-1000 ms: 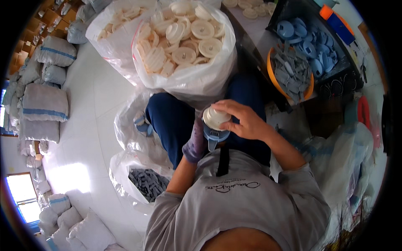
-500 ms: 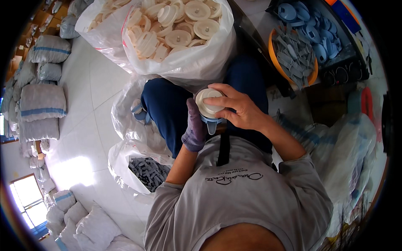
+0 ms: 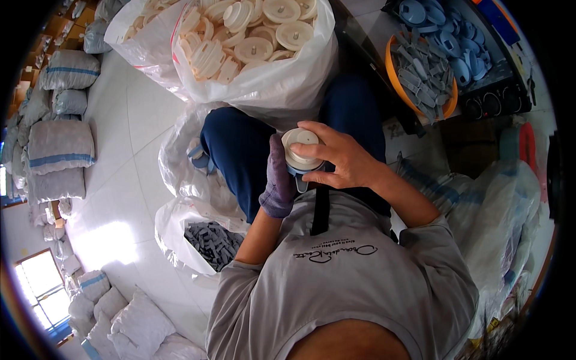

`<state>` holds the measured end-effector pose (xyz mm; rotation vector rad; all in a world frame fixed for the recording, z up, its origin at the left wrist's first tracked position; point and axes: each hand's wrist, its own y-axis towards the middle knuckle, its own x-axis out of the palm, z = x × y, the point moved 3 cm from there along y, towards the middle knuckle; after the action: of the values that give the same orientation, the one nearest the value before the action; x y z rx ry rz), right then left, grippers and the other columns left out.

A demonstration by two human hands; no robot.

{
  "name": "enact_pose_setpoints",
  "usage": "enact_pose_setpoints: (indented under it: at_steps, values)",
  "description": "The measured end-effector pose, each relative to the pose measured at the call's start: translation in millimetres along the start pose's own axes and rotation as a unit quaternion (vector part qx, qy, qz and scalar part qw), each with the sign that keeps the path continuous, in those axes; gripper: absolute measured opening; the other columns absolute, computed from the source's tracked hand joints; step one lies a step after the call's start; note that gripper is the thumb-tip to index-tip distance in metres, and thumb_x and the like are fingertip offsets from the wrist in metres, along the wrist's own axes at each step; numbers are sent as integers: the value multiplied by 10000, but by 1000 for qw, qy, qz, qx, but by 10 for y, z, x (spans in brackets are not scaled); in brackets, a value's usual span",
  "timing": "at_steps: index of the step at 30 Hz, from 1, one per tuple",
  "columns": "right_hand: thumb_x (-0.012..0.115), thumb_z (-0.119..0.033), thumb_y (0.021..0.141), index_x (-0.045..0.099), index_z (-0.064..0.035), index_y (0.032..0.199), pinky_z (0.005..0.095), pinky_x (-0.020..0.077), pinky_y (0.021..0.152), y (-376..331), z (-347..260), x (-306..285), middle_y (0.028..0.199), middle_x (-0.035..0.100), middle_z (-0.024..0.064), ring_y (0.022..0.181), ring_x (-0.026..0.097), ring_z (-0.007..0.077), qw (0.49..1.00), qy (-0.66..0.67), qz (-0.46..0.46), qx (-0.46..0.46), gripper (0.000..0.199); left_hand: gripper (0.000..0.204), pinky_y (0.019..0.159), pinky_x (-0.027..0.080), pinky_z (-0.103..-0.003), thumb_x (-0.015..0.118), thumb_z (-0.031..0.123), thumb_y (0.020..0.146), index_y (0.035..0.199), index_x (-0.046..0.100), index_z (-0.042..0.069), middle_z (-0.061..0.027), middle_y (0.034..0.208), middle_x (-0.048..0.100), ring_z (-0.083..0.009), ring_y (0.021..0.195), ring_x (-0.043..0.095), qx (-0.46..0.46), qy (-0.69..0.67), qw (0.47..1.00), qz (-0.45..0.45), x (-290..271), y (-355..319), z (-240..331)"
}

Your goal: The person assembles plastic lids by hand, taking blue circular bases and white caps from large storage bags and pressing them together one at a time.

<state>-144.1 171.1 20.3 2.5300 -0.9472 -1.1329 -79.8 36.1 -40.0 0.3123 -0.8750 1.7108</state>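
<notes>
Over my lap I hold a round plastic lid (image 3: 302, 149) with a stepped cream top. Under its rim sits a blue-grey part (image 3: 300, 178) with a tab that points toward my body. My left hand (image 3: 278, 180), in a purple-grey glove, grips the lid's left side, its thumb standing up along the edge. The right hand (image 3: 343, 157) is bare and closes round the right side. Its fingers lie over the cream top, and its thumb rests low by the blue-grey tab. The underside of the lid is hidden.
Beyond my knees stands a white bag (image 3: 264, 81) of cream lids. An orange bowl (image 3: 391, 75) of grey strips and a black tray (image 3: 507, 72) of blue-grey parts lie at right. By my left elbow is a bag of dark grey pieces (image 3: 213, 243). Stuffed sacks (image 3: 62, 143) line the left.
My right thumb has slid down from the cream top's edge toward the blue-grey tab. Both hands keep hold of the lid, which has barely shifted.
</notes>
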Motion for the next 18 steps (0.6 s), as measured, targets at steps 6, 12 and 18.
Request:
enact_pose_setpoints:
  at_steps: [6,12,18]
  values:
    - [798,-266,712,564,-155,1221,405,505,880,-51,-17,52,1265,483,220,1078,573,377,999,-29,30,-21,572,397,852,519,-371,472,227,973,1259,436,-46,-198,1108,613,-304,987,636,313,504,804,14,60,-183,156]
    - [795,-278,709,574,-126,1208,400,516,847,-76,-68,97,1235,500,228,1029,597,368,996,-63,41,-41,566,459,925,486,-358,487,112,965,1387,343,-1,-187,1216,569,-261,1068,591,338,521,784,3,-256,-153,-55]
    - [762,-329,748,561,-128,1211,404,516,829,-120,-74,141,1206,497,229,995,605,370,994,-84,46,-43,543,368,821,502,-389,543,176,897,1198,482,-28,-199,1076,625,-335,973,631,300,520,799,15,-42,-204,117]
